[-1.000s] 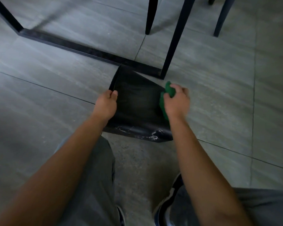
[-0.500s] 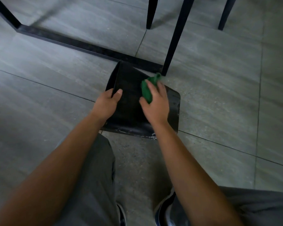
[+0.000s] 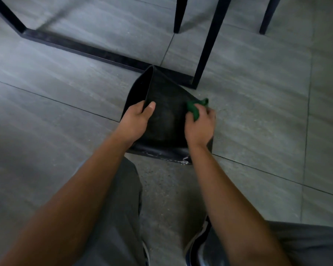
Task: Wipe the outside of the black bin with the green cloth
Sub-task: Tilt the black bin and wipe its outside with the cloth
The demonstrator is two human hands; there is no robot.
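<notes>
The black bin (image 3: 165,120) lies tipped on the tiled floor (image 3: 56,112), just before a black frame bar (image 3: 88,51). The left hand (image 3: 136,120) grips the bin's rim, thumb on the outer wall, fingers curled inside. On the bin's right edge the right hand (image 3: 200,127) clutches the bunched green cloth (image 3: 195,108) against the wall. The wiping looks mid-course: pale smears show along the bin's near edge, so that strip, and sides not visible, probably remain.
</notes>
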